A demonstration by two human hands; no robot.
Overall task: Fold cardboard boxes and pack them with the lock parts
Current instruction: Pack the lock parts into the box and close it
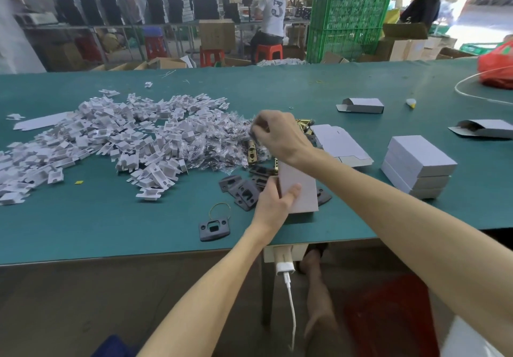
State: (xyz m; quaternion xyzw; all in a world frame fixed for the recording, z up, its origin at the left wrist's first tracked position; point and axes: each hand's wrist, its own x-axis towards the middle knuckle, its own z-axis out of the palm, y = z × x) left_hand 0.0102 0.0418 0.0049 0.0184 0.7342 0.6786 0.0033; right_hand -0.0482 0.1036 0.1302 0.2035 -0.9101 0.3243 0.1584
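Observation:
My left hand [273, 200] grips a small white cardboard box [301, 190] standing on the green table [111, 229] near its front edge. My right hand [277, 134] reaches across above it, fingers curled and pinching a small clear plastic bag from the pile of bagged screws [222, 145]. Dark strike plates [244, 191] lie beside the box, one more plate [214, 228] nearer the edge. Brass latch parts [252, 154] lie under my right hand. Flat unfolded box blanks [342, 143] sit to the right.
A big heap of white cardboard inserts [97, 140] covers the table's left. Stacked closed boxes [419, 166] stand at right, two open boxes [361, 106] farther back. A red bag [497, 65] sits at far right. People work behind, by green crates [349, 15].

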